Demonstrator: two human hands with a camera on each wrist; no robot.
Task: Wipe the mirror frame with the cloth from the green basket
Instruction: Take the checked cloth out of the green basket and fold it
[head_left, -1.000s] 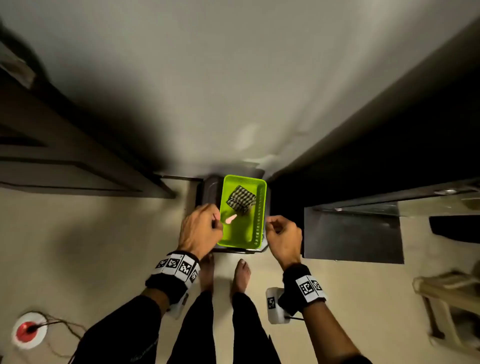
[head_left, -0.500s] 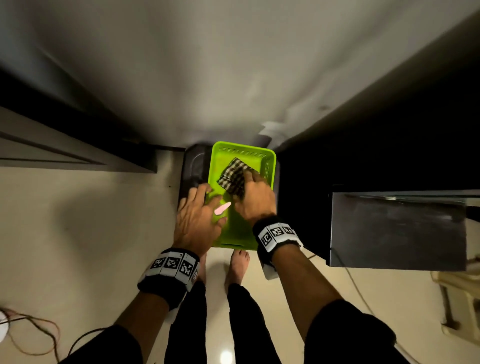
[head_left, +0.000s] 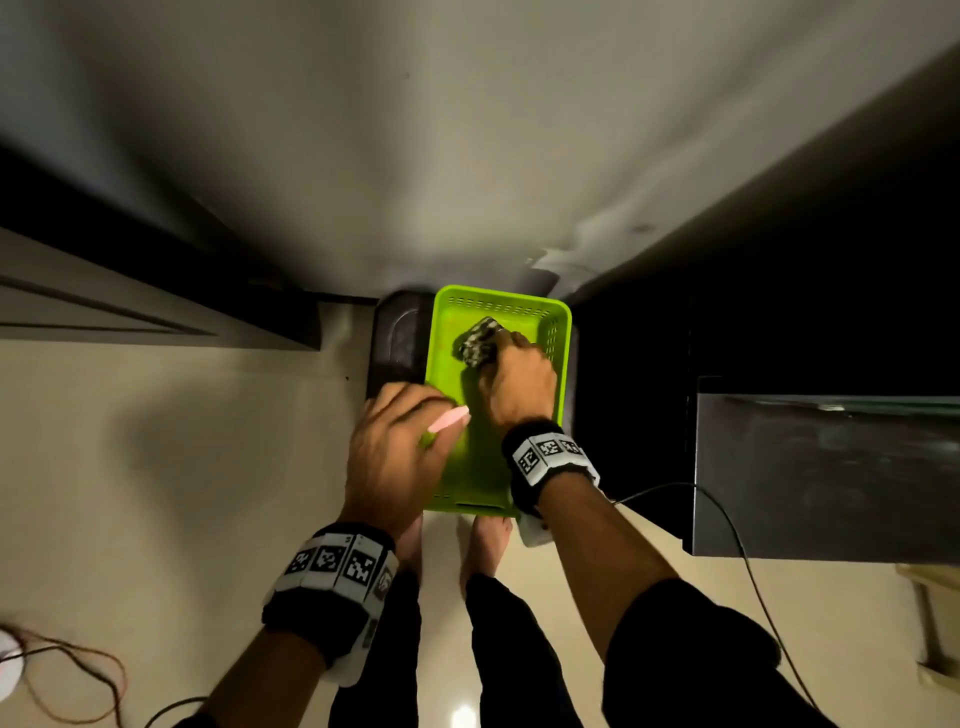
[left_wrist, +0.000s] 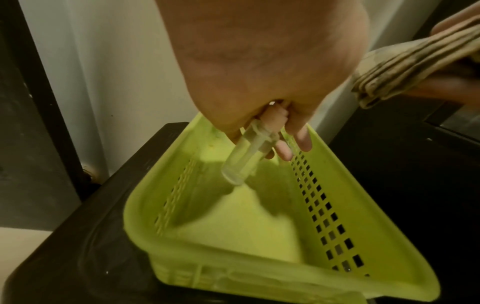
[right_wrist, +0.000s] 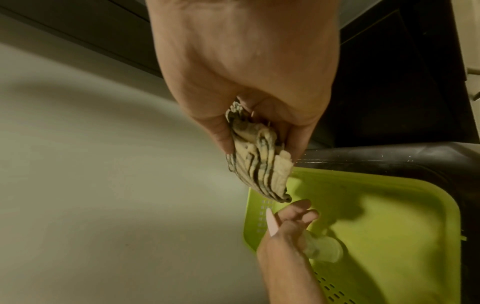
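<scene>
A green basket (head_left: 480, 467) sits on a dark box by the wall. My right hand (head_left: 498, 345) pinches a folded checked cloth (head_left: 475, 340) between thumb and fingers, just above the basket's far end. In the right wrist view the cloth (right_wrist: 259, 170) hangs from that hand (right_wrist: 262, 150), off the basket floor (right_wrist: 389, 216). My left hand (head_left: 415, 415) grips a small clear spray bottle with a pink top (head_left: 449, 420) over the basket's left side. The left wrist view shows the bottle (left_wrist: 244, 156) pointing down from the fist (left_wrist: 272, 144) into the basket (left_wrist: 259, 236).
The dark box (head_left: 397, 338) stands against a pale wall. A dark-framed reflective panel (head_left: 826, 467) is on the right, with a black cable (head_left: 727, 525) trailing in front of it. Dark door trim (head_left: 156, 291) runs along the left. My bare feet (head_left: 488, 540) stand on pale floor.
Both hands moved from the basket's sides into it. The right hand took hold of the cloth and raised it; the left hand closed round the spray bottle and lifted it.
</scene>
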